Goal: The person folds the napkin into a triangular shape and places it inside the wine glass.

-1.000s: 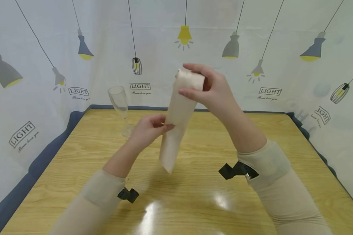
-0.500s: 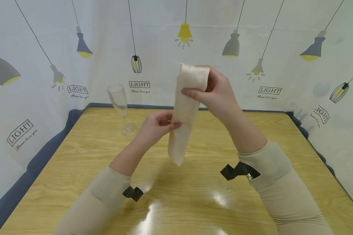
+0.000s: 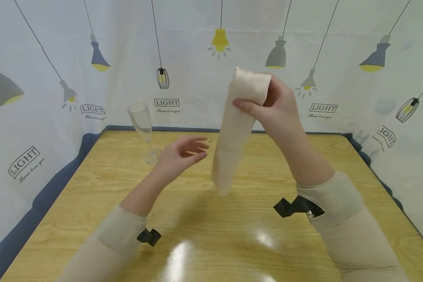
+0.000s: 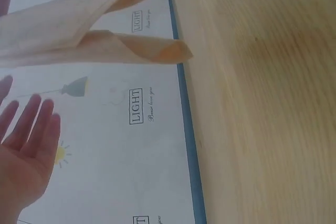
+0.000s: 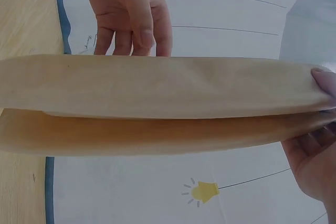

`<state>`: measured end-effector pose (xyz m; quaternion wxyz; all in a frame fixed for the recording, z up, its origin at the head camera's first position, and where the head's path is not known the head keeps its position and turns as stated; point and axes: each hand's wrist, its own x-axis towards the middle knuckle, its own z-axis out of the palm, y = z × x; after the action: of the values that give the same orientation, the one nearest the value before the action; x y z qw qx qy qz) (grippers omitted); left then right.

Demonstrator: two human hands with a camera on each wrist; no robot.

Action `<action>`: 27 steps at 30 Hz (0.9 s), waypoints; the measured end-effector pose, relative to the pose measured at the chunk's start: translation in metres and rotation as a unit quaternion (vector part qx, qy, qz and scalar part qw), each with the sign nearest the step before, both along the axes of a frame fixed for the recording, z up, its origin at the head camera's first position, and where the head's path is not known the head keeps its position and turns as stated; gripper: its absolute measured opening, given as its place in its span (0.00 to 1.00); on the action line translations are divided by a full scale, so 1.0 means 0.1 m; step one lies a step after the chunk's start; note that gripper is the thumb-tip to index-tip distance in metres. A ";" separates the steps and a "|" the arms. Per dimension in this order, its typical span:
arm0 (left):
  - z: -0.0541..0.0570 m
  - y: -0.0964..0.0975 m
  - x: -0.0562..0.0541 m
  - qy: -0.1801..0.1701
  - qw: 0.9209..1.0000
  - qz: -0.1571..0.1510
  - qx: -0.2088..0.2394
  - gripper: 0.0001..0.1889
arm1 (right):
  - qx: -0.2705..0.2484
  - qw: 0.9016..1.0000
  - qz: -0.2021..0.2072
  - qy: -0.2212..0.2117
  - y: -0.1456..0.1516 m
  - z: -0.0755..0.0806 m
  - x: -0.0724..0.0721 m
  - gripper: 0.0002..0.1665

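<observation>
A cream satin cloth napkin (image 3: 237, 129), folded into a long narrow strip, hangs above the table. My right hand (image 3: 278, 105) pinches its top end, thumb on the near face and the other fingers behind. In the right wrist view the strip (image 5: 168, 87) shows two layers with a gap between them. Its lower end (image 4: 163, 51) curls into loose rolls in the left wrist view. To the left of the cloth, apart from it, is my left hand (image 3: 179, 158), fingers relaxed and holding nothing.
Behind my left hand, a clear champagne flute (image 3: 141, 119) stands on the wooden table (image 3: 211, 235), its base partly hidden. White curtains (image 3: 197, 78) printed with lamps enclose the back and sides, with a dark blue border along the table's edges.
My left hand has let go of the cloth napkin and drawn back to the left. My right hand has carried the napkin to the right and slightly up.
</observation>
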<state>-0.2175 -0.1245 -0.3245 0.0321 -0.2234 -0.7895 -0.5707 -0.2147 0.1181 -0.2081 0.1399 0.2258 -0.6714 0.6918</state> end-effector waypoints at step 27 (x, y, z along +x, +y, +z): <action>-0.19 -0.89 -0.80 -0.056 0.916 0.395 -0.046 0.61 | 0.003 0.999 -0.032 -0.005 0.21 -0.09 0.01 0.25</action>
<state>-0.2978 -0.2140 -0.3438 0.2005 0.1371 -0.8394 -0.4862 -0.2139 0.1394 -0.2176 0.1576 0.2009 -0.6808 0.6866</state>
